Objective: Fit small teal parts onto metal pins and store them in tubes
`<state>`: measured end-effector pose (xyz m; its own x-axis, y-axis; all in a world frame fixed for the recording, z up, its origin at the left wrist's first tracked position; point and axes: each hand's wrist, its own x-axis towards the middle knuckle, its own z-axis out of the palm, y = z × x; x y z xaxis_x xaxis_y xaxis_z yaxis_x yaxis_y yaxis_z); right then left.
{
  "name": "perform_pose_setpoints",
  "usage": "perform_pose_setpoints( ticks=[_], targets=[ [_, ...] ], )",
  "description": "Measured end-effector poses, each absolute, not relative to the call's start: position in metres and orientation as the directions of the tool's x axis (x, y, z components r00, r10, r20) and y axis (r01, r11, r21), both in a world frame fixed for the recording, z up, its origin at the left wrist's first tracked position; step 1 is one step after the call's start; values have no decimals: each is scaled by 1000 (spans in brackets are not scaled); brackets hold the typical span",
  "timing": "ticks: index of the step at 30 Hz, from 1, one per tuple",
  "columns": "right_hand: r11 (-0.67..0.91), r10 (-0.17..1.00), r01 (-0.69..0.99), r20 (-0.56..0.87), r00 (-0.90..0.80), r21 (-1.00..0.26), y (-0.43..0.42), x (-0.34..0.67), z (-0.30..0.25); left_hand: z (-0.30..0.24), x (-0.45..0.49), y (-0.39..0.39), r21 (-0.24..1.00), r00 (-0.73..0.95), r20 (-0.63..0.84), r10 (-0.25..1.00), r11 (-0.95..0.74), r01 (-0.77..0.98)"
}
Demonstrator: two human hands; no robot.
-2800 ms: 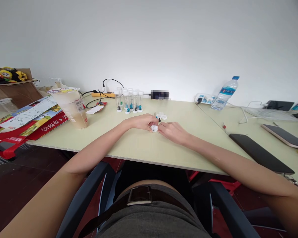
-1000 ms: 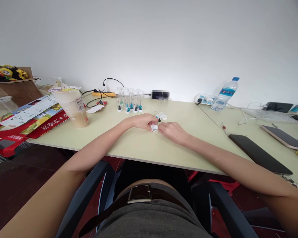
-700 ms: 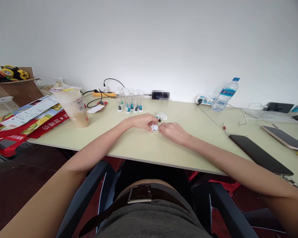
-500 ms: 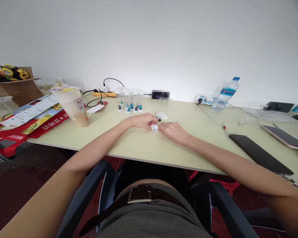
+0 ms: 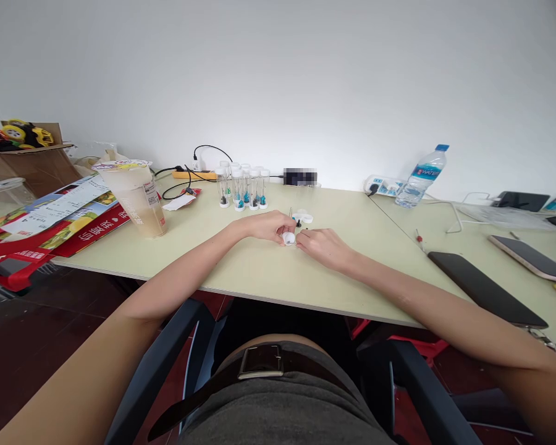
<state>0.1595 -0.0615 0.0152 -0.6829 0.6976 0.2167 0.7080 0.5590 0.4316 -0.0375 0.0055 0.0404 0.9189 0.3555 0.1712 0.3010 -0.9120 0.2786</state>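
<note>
Both my hands rest on the pale green table (image 5: 259,272), fingertips meeting in the middle. My left hand (image 5: 266,226) is curled round a small white cap (image 5: 288,238). My right hand (image 5: 322,246) pinches at the same cap from the right; what its fingers hold is too small to name. Just behind the hands lie loose white caps (image 5: 303,217) and a tiny black and blue part (image 5: 298,223). Further back stands a cluster of several clear tubes (image 5: 243,186) with white bases and blue or dark pieces inside.
A tall drink cup (image 5: 134,198) stands at the left beside coloured leaflets (image 5: 50,222). A water bottle (image 5: 421,175) and a power strip (image 5: 382,184) sit at the back right. Two phones (image 5: 484,287) lie at the right. Cables (image 5: 185,179) run along the wall.
Hardly anything differs: both hands stay together on the white cap with only slight finger motion, and the view has shifted a little.
</note>
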Motion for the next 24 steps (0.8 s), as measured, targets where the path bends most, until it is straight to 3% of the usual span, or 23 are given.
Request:
perform_pose_setpoints(
  ticks=[24],
  targets=[
    [553, 705, 716, 218, -674, 426, -58, 162, 10, 41, -38, 5, 287, 916, 170, 362, -908, 306]
  ],
)
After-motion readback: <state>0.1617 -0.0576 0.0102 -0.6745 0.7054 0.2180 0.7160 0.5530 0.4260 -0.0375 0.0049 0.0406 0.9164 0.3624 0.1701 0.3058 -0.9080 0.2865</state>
